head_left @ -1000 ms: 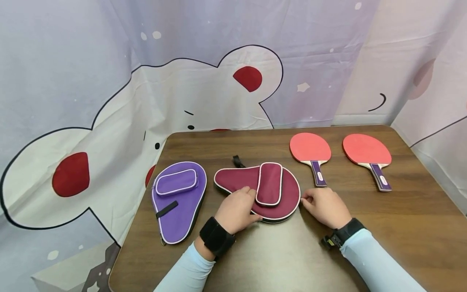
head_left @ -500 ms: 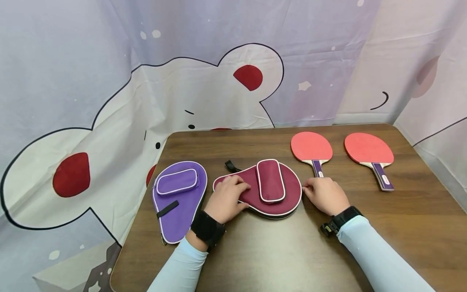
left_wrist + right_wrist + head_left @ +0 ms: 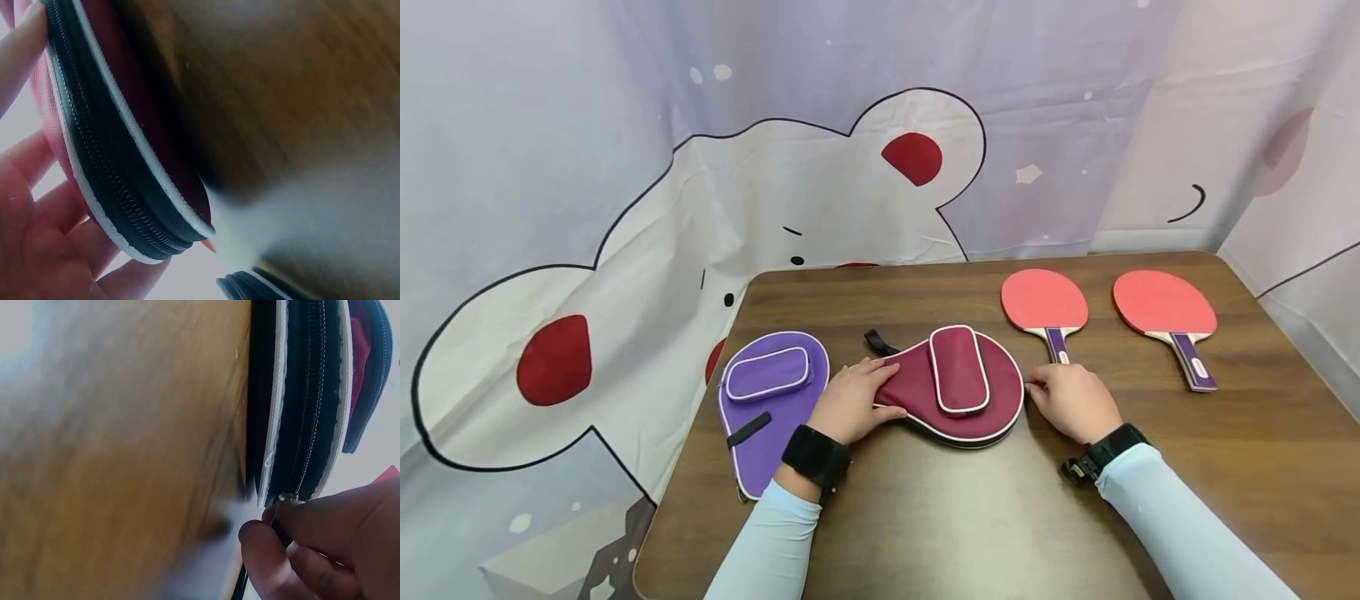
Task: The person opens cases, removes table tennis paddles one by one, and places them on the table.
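Observation:
A maroon table tennis paddle case [image 3: 912, 385] with white piping and a raised pocket lies flat on the wooden table, its rounded end to the right. My left hand [image 3: 844, 402] grips its narrow end, fingers over the top and thumb along the near side. In the left wrist view, a zipper [image 3: 103, 153] runs shut around that end between my thumb and fingers. At the rounded end, my right hand [image 3: 1075, 403] pinches the zipper pull, mostly covered by the fingertips; the metal slider [image 3: 289, 498] shows just above them in the right wrist view.
A purple paddle case [image 3: 786, 408] lies to the left, partly behind my left hand and wrist. Two red paddles [image 3: 1043, 297] with purple handles lie at the back right, the nearer handle's end behind my right hand. A patterned curtain [image 3: 775, 200] hangs behind the table.
My left hand has slid left from beside the pocket to the case's narrow end. The maroon case has turned slightly, its narrow end nearer me. My right hand stays at the rounded end.

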{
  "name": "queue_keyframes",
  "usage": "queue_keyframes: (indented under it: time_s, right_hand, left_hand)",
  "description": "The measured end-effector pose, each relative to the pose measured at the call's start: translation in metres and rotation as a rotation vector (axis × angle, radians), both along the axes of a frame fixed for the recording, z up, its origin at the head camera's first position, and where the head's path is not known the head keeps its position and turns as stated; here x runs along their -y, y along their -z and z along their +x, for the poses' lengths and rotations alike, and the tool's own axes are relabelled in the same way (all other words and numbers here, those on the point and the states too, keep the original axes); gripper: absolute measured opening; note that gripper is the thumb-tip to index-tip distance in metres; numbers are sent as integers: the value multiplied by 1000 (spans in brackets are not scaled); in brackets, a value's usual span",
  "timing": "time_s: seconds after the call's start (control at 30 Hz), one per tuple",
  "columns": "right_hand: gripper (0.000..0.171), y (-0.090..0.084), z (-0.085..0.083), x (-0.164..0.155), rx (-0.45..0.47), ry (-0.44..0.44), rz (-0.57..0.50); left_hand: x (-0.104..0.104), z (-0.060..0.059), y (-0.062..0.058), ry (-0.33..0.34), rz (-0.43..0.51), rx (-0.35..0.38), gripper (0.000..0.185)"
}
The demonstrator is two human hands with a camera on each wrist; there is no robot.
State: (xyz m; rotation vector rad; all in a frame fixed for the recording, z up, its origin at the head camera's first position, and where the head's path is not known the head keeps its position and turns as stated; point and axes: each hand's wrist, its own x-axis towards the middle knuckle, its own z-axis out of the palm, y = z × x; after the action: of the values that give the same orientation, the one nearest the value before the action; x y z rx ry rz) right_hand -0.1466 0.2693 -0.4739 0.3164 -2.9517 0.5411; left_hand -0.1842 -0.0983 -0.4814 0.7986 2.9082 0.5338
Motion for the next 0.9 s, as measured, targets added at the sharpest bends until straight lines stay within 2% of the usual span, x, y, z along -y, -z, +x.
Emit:
queue_keyframes:
  time_s: [0.23,0.37,0.9]
  right_hand:
    - [7,1,4,0,-27,-3,0]
    - [8,-1,5,3,-28,-2,-6]
    - [8,-1,6,7,-51,4,-8]
  left_hand:
    - [-9,7,-9,-14,-37,-9,78]
    - [-11,10,-10,-27,-60,-44,77]
    - [-15,13,-6,-53,-109,-103,75]
